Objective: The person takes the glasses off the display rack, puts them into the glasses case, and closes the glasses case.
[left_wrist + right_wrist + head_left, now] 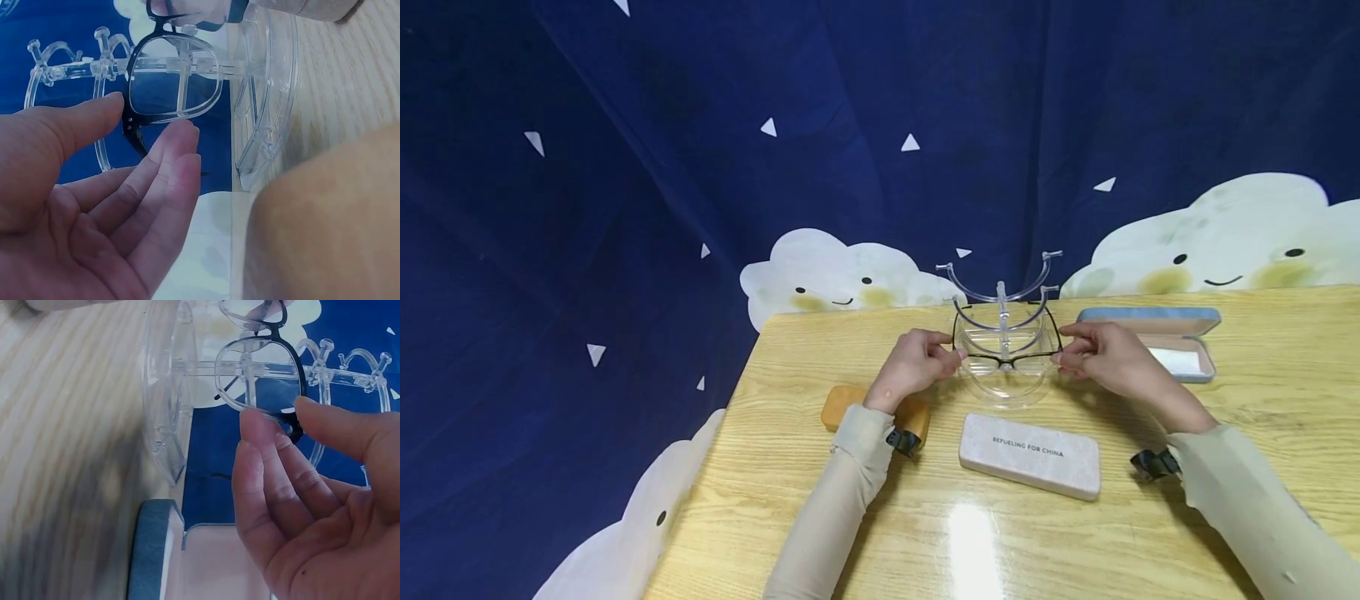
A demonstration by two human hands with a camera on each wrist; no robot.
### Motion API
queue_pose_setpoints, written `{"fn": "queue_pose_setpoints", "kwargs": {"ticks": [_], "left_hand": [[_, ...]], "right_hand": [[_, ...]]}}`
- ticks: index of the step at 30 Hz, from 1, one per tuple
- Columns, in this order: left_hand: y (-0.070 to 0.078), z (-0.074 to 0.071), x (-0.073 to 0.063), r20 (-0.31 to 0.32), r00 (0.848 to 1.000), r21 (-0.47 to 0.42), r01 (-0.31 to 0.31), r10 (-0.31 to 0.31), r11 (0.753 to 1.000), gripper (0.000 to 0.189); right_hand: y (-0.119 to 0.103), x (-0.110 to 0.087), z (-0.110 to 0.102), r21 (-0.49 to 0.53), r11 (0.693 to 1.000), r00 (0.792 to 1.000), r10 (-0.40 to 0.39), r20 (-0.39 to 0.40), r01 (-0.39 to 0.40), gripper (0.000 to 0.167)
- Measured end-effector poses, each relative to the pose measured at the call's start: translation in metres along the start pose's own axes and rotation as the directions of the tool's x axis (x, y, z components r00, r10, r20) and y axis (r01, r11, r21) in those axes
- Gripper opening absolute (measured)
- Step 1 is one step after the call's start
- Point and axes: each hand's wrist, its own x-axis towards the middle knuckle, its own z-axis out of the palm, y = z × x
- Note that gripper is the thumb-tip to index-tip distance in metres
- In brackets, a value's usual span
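Black-rimmed eyeglasses (1006, 361) are held level at the front of a clear plastic display stand (1003, 308), their temples pointing back along its sides. My left hand (917, 363) pinches the left end of the frame by the hinge, thumb and fingers on either side. On the other end, my right hand (1097, 354) pinches the hinge corner likewise. The left wrist view shows a lens (175, 78) in front of the stand's post, with thumb and fingertips at the frame's corner. In the right wrist view the frame (302, 381) meets the thumb tip. Curved arms of the stand rise behind.
A pale case (1030, 454) with printed lettering lies in front of the stand. An orange case (845, 406) sits partly under the left wrist. To the right, a blue case (1150, 315) stands open with a white cloth (1176, 362) inside. A blue curtain hangs behind the wooden table (1285, 375).
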Motion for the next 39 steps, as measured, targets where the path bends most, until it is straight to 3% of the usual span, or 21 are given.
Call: {"fn": "queue_pose_setpoints", "kwargs": {"ticks": [5,13,26,39], "left_hand": [[-0.001,-0.002,-0.001,0.015,1.000,-0.032,-0.016,0.016,0.999,0.056],[0.000,-0.007,-0.004,0.037,0.998,-0.092,-0.047,0.051,0.995,0.058],[0.001,-0.011,-0.007,0.019,0.990,-0.145,-0.135,0.140,0.980,0.020],[0.008,-0.021,-0.014,0.006,0.981,-0.135,-0.190,0.193,0.972,0.017]], "right_hand": [[-0.006,-0.002,-0.004,0.000,1.000,1.000,0.007,0.015,-0.007,0.062],[-0.009,-0.003,-0.008,0.091,0.995,0.998,0.028,0.061,-0.034,0.067],[-0.016,-0.007,-0.012,0.130,0.990,0.994,0.039,0.103,-0.053,0.069],[-0.028,-0.014,-0.017,0.115,0.993,0.997,0.010,0.077,-0.019,0.063]]}}
